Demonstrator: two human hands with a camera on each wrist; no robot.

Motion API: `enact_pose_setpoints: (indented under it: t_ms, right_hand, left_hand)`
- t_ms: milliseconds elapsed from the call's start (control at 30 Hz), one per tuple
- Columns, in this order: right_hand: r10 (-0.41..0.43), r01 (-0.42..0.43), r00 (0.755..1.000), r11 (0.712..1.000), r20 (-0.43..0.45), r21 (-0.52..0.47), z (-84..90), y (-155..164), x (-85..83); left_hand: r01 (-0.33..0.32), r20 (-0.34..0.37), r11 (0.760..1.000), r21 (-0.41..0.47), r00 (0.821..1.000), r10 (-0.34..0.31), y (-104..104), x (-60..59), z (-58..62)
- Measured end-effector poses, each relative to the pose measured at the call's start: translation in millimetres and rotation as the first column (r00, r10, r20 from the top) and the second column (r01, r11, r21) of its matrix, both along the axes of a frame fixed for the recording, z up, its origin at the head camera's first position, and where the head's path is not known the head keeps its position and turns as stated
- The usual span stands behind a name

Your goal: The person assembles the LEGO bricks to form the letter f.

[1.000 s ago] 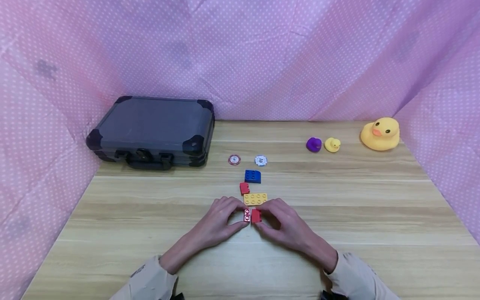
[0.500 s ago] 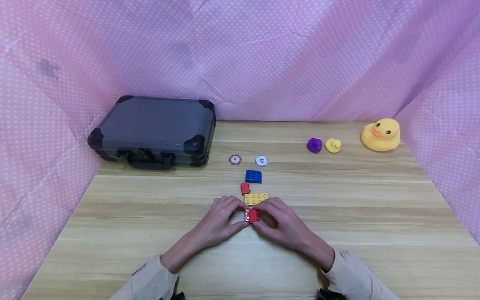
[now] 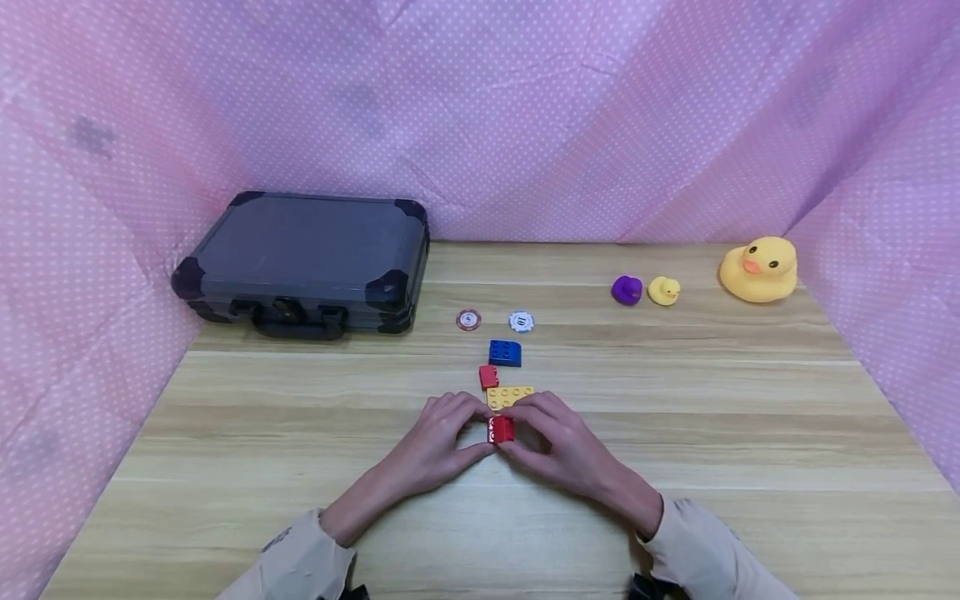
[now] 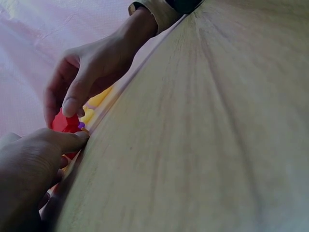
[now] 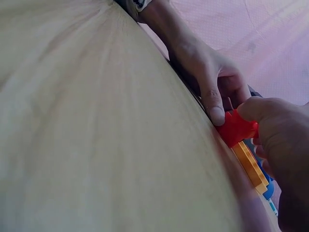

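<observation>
At table centre, left hand [image 3: 435, 446] and right hand [image 3: 558, 450] pinch red bricks [image 3: 501, 429]; best keep studs lined up, squeeze evenly.

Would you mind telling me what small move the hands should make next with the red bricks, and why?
Probably a firm squeeze to seat them. The left hand and right hand pinch the red bricks, which look closed together between the fingertips just above the table, near the yellow plate. Whether they have fully locked cannot be told.

Bare hands [image 3: 525, 446], beige sleeves [image 3: 300, 558]
</observation>
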State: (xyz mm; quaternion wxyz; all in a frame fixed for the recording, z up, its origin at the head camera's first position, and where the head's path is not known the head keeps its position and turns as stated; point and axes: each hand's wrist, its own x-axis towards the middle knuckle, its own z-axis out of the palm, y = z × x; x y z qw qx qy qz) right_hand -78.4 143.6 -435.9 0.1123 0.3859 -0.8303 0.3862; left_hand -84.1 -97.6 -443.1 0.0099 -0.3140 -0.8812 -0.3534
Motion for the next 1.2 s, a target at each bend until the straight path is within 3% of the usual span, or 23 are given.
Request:
enact_pose_setpoints:
  t_ms: [667,967,1200]
  right_hand:
    - [0.005,-0.005,1.0,1.0,0.016,0.024,0.8,-6.3,-2.0]
    - [0.014,-0.012,0.999,0.999,-0.039,0.031,0.0,-7.1,-2.8]
    - [0.018,-0.017,1.0,0.999,-0.02,0.036,1.7,-7.0,-2.8]
  left_hand:
    - [0.003,-0.007,1.0,0.001,1.0,-0.003,-1.6,0.1,-0.9]
    - [-0.005,-0.01,1.0,-0.01,1.0,0.004,-1.1,0.5,0.0]
    - [-0.006,-0.007,1.0,-0.012,1.0,0.006,-0.4,0.4,0.6]
